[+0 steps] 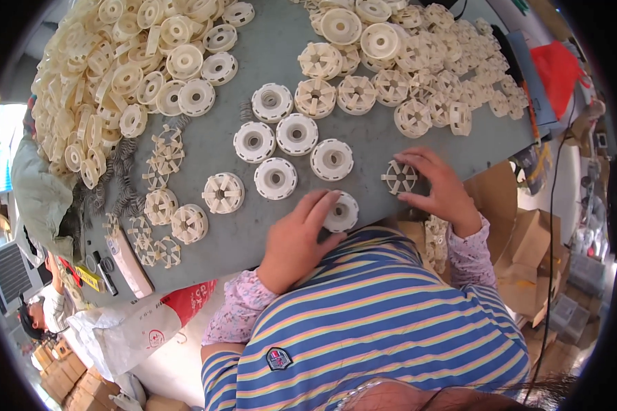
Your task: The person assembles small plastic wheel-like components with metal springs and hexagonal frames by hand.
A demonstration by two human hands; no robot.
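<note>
disc in the head view: white, round, at the near edge of the table, just right of the left hand. that hand curls about it, fingers at its far rim and thumb at its near one, gripping it. the right hand is well apart, bent in a c around a spoked ring, finger and thumb at opposite edges; whether it grips or only rests there, i cannot tell. the ring lies right of the disc and a little farther out. five more white discs sit beyond the left hand, with springs in their middles.
</note>
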